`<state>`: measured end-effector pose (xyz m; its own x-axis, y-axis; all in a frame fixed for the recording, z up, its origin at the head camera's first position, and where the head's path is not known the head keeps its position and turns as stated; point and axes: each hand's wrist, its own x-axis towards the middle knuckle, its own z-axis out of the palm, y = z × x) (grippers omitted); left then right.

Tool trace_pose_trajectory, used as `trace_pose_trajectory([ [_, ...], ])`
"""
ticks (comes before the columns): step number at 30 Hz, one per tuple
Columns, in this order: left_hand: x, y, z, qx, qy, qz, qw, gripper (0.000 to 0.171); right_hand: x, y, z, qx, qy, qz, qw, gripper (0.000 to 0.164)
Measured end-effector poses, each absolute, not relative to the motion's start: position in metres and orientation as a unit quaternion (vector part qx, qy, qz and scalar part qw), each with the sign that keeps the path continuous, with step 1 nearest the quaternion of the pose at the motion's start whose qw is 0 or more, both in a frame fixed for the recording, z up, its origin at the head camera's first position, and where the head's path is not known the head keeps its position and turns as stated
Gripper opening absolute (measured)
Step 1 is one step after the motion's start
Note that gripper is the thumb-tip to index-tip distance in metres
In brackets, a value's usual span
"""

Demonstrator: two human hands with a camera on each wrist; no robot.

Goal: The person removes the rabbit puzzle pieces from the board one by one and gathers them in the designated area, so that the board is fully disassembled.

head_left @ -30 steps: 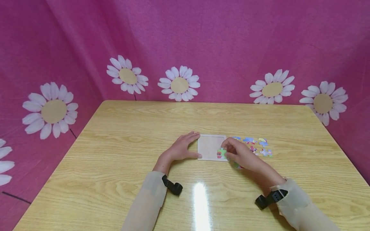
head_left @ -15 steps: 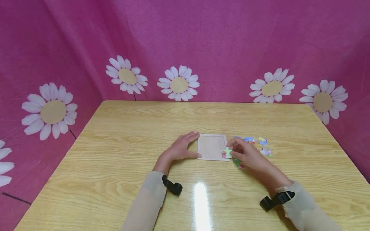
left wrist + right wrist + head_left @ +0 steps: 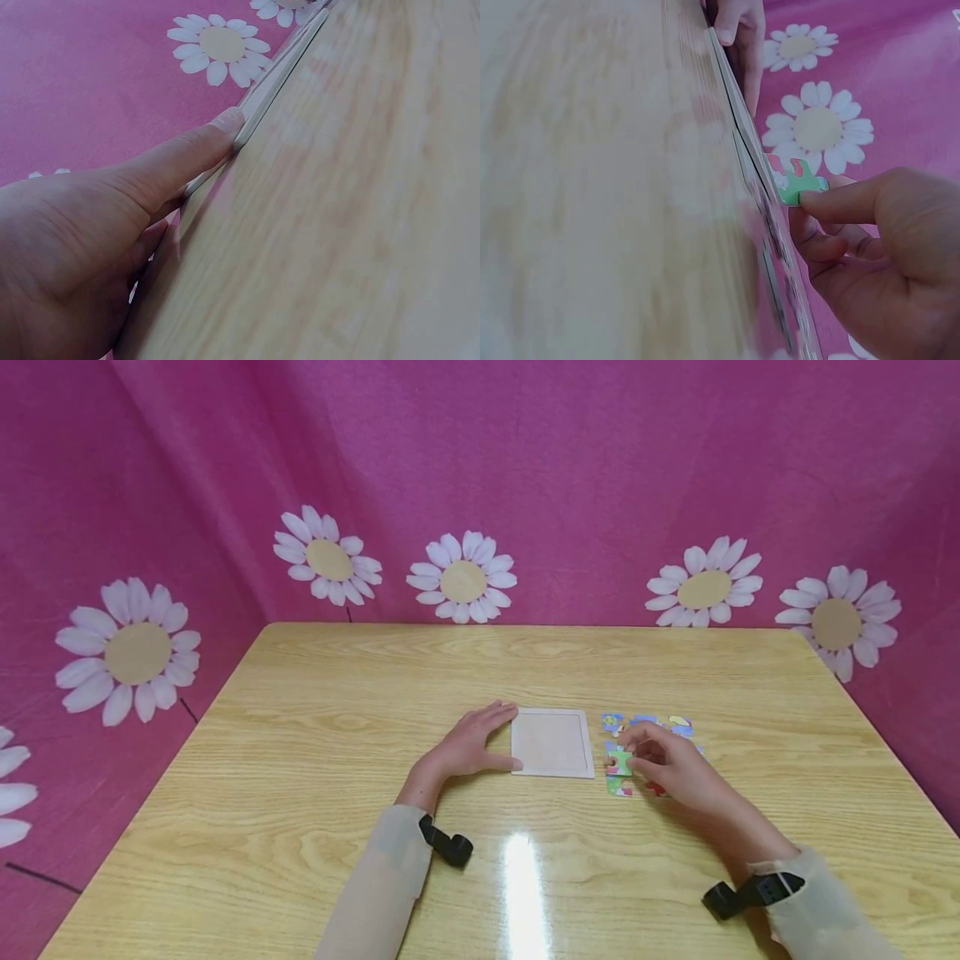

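My left hand [image 3: 474, 743] rests at the left edge of a shallow pale puzzle tray [image 3: 551, 774], thumb at its near corner and straight fingers at its far corner. In the left wrist view the thumb [image 3: 187, 161] lies on the tray's rim. Right of the tray, my right hand [image 3: 675, 768] pinches a green jigsaw puzzle piece [image 3: 621, 763] between thumb and fingers. The right wrist view shows this green piece [image 3: 801, 184] held above the table, its knobs pointing away from the thumb. No piece lies in the tray.
Several loose puzzle pieces [image 3: 612, 722] lie on the wooden table [image 3: 300, 760] right of the tray, some partly hidden under my right hand. A pink curtain [image 3: 525, 460] with daisies hangs along the table's far side. Dark cameras [image 3: 450, 846] are strapped to both wrists.
My right hand has moved right with the green piece, from over the tray's lower right corner to over the loose pieces. The left hand has stayed at the tray's left edge.
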<state>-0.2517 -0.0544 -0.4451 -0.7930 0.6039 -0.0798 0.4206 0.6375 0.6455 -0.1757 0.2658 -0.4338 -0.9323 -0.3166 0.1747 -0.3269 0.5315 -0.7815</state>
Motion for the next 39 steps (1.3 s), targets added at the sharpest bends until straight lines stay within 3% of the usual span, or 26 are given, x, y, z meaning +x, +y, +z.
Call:
trace_pose_trajectory([
  [10,-0.251,-0.054,-0.444,0.285,0.893,0.314,0.149,0.085,-0.163,0.291,-0.437,0.178,-0.886,0.424,0.057,0.022],
  [17,-0.251,-0.054,-0.443,0.287,0.893,0.315,0.148,0.085,-0.155,0.308,-0.437,0.148,-0.900,0.404,0.064,0.022],
  [27,-0.251,-0.054,-0.445,0.284,0.895,0.310,0.151,0.086,-0.146,0.330,-0.440,0.168,-0.899,0.394,0.090,0.027],
  [39,-0.250,-0.054,-0.443,0.282,0.894,0.314,0.151,0.086,-0.138,0.348,-0.441,0.180,-0.890,0.409,0.088,0.021],
])
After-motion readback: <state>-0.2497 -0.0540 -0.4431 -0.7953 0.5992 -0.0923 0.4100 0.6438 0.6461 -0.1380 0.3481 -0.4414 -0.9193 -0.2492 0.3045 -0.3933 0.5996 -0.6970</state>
